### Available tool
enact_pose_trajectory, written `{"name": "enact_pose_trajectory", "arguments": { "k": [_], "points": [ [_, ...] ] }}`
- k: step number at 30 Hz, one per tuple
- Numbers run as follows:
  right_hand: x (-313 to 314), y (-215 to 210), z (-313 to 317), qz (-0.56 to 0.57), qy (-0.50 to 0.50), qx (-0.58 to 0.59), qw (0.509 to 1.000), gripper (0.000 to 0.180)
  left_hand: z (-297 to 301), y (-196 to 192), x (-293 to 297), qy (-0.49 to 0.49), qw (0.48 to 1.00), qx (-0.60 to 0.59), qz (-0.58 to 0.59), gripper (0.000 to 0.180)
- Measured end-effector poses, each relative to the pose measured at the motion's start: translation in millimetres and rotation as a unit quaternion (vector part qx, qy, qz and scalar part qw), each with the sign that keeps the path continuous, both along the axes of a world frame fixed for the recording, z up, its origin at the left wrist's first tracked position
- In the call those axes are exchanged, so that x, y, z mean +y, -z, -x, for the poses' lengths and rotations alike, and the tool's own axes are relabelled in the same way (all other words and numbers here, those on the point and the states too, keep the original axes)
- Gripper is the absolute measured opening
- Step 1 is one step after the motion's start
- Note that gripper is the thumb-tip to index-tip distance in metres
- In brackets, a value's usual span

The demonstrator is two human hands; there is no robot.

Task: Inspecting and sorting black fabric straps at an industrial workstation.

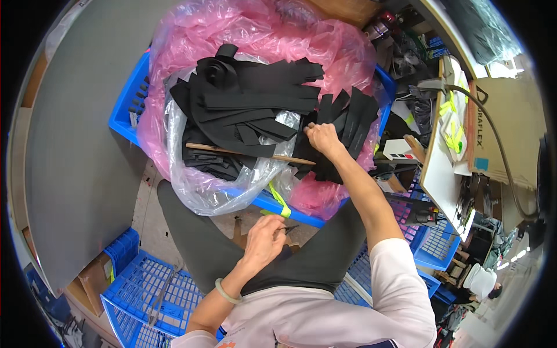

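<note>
My right hand (324,139) reaches into the bag-lined blue crate (125,110), its fingers closed on black strips (354,124) at the right of the pile. Beside them lies a bigger heap of black strips (249,104), flat and cut straight, some curled. Across the front of the heap rests a wooden stick (293,159), partly covered by a strip. Over my lap, just in front of the crate, my left hand (264,240) is closed on a small dark pointed tool (291,229), mostly hidden by the fingers. Its exact kind is unclear.
Pink plastic (232,26) and a clear bag (197,194) line the crate. A yellow-green strip (279,200) hangs over its front edge. A grey panel (81,133) stands left. Blue baskets (159,290) sit low at the left, and a cluttered bench (438,151) is right.
</note>
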State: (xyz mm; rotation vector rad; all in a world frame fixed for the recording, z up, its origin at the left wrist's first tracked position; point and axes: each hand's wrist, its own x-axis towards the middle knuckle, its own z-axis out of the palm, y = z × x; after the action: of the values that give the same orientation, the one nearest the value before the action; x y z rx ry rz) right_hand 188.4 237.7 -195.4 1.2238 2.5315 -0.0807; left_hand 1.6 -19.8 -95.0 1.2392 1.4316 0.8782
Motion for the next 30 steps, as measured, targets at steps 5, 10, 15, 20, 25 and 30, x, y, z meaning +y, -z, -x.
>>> {"name": "enact_pose_trajectory", "arguments": {
  "k": [5, 10, 15, 20, 25, 30],
  "points": [
    [-12.9, -7.7, -13.6, -0.102, -0.017, 0.061, 0.993, 0.009, 18.8, 16.4, 11.4, 0.024, 0.999, 0.047, 0.012, 0.009],
    [-44.4, -10.3, -50.3, -0.104, 0.02, 0.174, 0.979, 0.015, 1.5, 23.5, 27.4, 0.065, 0.995, 0.054, -0.053, 0.011],
    [-29.5, -18.8, -25.9, -0.047, 0.214, 0.219, 0.951, 0.024, -15.9, 10.0, 32.1, 0.072, 0.997, 0.005, 0.008, 0.013],
    [5.7, -3.2, 6.4, -0.056, 0.315, 0.178, 0.931, 0.03, -18.5, 2.9, 31.9, 0.069, 0.997, -0.013, 0.042, 0.013],
    [11.2, 11.8, -0.2, -0.086, 0.282, 0.32, 0.9, 0.037, -8.7, -6.9, 32.4, 0.048, 0.997, -0.014, 0.055, 0.011],
    [7.8, 16.2, 15.3, -0.007, 0.282, 0.327, 0.902, 0.085, -10.1, -3.8, 28.1, 0.048, 0.995, -0.021, 0.084, 0.01]
  ]
}}
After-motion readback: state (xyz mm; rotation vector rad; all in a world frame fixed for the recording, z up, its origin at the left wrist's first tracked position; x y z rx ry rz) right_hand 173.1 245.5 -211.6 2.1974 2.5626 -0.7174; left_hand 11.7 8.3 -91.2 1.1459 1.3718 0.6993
